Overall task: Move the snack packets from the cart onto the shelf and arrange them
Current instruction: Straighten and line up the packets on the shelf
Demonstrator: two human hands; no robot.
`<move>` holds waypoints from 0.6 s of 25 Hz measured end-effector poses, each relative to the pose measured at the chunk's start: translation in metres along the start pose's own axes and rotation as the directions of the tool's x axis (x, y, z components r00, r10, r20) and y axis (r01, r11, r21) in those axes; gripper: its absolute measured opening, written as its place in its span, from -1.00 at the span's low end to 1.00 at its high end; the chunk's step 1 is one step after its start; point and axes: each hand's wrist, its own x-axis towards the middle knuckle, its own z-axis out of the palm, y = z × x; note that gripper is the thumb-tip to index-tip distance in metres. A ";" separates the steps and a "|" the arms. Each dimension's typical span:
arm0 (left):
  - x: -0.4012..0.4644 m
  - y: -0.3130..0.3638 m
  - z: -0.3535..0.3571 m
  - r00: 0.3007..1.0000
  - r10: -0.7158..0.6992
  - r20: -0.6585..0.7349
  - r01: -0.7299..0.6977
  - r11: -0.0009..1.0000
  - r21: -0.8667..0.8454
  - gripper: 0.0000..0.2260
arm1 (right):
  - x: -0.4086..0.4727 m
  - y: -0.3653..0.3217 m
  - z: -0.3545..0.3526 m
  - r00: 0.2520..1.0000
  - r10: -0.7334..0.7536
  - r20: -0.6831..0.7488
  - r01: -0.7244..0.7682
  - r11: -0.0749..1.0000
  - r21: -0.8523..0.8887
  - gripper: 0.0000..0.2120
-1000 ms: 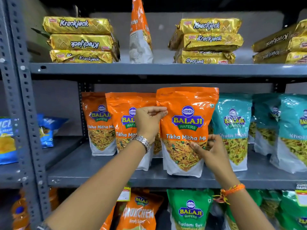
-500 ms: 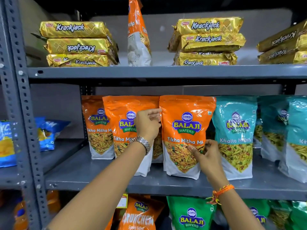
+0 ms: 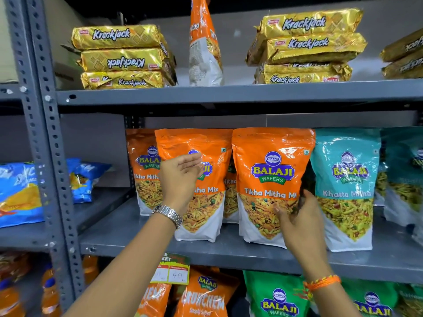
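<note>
An orange Balaji Tikha Mitha Mix packet [image 3: 270,170] stands upright on the grey middle shelf [image 3: 229,255]. My right hand [image 3: 299,223] grips its lower right edge, thumb on the front and fingers behind. To its left stands a second orange packet [image 3: 206,143], with a third orange packet [image 3: 142,156] behind that one. My left hand [image 3: 180,179] hovers open in front of the second packet, fingers spread, holding nothing. The cart is out of view.
Teal Khatta Mitha packets [image 3: 345,179] stand right of my right hand. The upper shelf holds gold Krackjack stacks [image 3: 119,56] and a sideways orange packet [image 3: 203,46]. Blue packets [image 3: 20,193] lie in the left bay. Green and orange packets [image 3: 277,298] fill the shelf below.
My left hand let go of the front orange packet's top corner and drew back to the left, open. The packet settled upright on the shelf, with my right hand still at its lower edge.
</note>
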 end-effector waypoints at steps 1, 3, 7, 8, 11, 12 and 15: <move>0.001 -0.002 -0.011 0.999 0.023 -0.024 -0.022 0.999 0.029 -0.73 | -0.008 -0.006 0.000 0.998 -0.021 -0.066 0.020 1.000 -0.013 -0.29; 0.003 -0.009 -0.030 0.996 0.047 -0.082 -0.042 0.997 0.058 -0.73 | -0.028 -0.022 0.001 0.976 -0.104 -0.189 0.107 0.994 0.005 -0.34; 0.011 -0.030 -0.067 0.980 -0.010 -0.197 0.018 0.999 0.037 -0.73 | -0.062 -0.058 0.027 0.954 -0.273 -0.121 0.283 0.955 0.083 -0.48; 0.011 -0.036 -0.074 0.981 -0.032 -0.192 0.041 0.998 0.041 -0.71 | -0.067 -0.062 0.037 0.955 -0.290 -0.055 0.295 0.948 0.123 -0.50; 0.012 -0.055 -0.092 0.981 -0.163 -0.105 0.168 0.985 0.038 -0.58 | -0.081 -0.069 0.067 0.948 -0.285 0.145 0.253 0.946 0.205 -0.50; 0.013 -0.061 -0.098 0.975 -0.210 -0.077 0.214 0.976 0.047 -0.56 | -0.085 -0.071 0.077 0.939 -0.294 0.177 0.256 0.944 0.210 -0.51; 0.021 -0.073 -0.118 0.950 -0.311 -0.025 0.312 0.948 0.060 -0.73 | -0.093 -0.087 0.108 0.879 -0.355 0.318 0.267 0.920 0.287 -0.53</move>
